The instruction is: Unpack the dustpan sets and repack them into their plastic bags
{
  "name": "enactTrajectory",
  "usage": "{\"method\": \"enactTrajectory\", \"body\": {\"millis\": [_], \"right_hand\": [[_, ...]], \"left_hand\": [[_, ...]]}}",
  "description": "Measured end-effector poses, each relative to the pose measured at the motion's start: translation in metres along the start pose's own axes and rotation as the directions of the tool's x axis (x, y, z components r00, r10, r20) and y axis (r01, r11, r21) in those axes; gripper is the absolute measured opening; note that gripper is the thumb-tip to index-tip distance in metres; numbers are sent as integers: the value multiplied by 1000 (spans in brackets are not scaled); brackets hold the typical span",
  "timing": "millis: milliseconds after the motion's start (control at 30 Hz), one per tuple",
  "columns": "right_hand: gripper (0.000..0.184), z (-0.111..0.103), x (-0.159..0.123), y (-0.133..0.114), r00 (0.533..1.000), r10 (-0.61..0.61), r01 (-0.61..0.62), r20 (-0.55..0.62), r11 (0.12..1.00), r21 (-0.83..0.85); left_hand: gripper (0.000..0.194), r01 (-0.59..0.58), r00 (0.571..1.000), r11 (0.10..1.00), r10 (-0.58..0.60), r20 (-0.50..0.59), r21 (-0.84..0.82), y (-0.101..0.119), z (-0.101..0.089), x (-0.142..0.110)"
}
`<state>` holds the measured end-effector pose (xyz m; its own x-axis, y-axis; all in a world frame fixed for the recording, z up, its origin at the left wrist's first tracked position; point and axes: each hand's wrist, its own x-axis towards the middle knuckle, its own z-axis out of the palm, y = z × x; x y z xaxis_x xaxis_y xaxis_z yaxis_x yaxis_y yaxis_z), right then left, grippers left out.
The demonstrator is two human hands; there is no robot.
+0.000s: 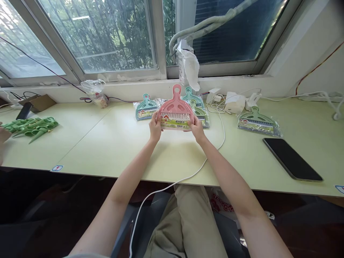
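Held upright above the desk is a pink dustpan and brush set (176,106) in clear wrapping, with a printed label across its lower part. My left hand (155,128) grips its left edge, and my right hand (197,129) grips its right edge. Behind it lie a teal dustpan set (146,106) to the left, another teal dustpan set (190,94) and a green dustpan set (201,114) to the right, both partly hidden. A further wrapped green dustpan set (256,120) lies apart on the right of the desk.
A black phone (292,158) lies at the right. A white cable (182,179) crosses the desk and hangs over its front edge. Chargers (233,102), a plastic bag (96,94) and a cardboard box (43,103) stand along the wall. Another person's hand (3,135) is beside green rolled pieces (33,126).
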<state>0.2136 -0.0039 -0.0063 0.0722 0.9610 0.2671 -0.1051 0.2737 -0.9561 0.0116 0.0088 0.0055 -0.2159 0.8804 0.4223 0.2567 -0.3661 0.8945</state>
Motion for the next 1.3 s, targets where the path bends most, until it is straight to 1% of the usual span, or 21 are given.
{"method": "enactTrajectory", "body": {"millis": [67, 233, 433, 600, 667, 733, 833, 900, 1000, 1100, 1167, 1300], "right_hand": [[56, 0, 0, 1, 1000, 9, -9, 3, 1000, 2], [56, 6, -2, 3, 1000, 8, -8, 26, 1000, -8], [56, 8, -3, 3, 1000, -5, 5, 24, 1000, -18], [57, 10, -3, 4, 999, -17, 17, 30, 1000, -11], [56, 6, -1, 6, 999, -22, 22, 28, 1000, -17], [57, -1, 2, 8, 1000, -18, 18, 26, 999, -29], [61, -13, 8, 12, 1000, -1, 1, 6, 999, -41], [62, -16, 9, 12, 1000, 5, -5, 2, 999, -40], [62, -15, 8, 8, 999, -4, 6, 34, 999, -34], [56, -12, 6, 4, 998, -15, 19, 69, 999, -49], [52, -13, 6, 3, 997, -21, 26, 69, 996, -82], [48, -18, 9, 8, 995, -90, 94, 30, 980, -175]], "left_hand": [[40, -2, 1000, 1000, 2, 0, 7, -2, 0, 2], [32, -54, 991, 994, 65, -117, 93, -6, -2, 5], [33, -82, 989, 991, 93, -111, 104, -5, -3, 6], [35, -133, 980, 986, 146, -134, 102, -7, -5, 7], [37, -146, 980, 982, 159, -117, 117, -8, -3, 5], [40, -149, 985, 983, 158, -75, 106, -8, 1, 1], [46, -115, 993, 992, 114, 33, 48, -8, 7, -5], [46, -85, 994, 995, 82, 67, 43, -8, 9, -6], [43, -73, 997, 994, 71, 25, 81, -8, 7, -6], [41, -88, 995, 989, 91, -26, 121, -8, 3, -4], [41, -103, 993, 984, 111, -43, 147, -9, 2, -3], [43, -89, 996, 986, 90, -1, 139, -9, 3, -2]]}}
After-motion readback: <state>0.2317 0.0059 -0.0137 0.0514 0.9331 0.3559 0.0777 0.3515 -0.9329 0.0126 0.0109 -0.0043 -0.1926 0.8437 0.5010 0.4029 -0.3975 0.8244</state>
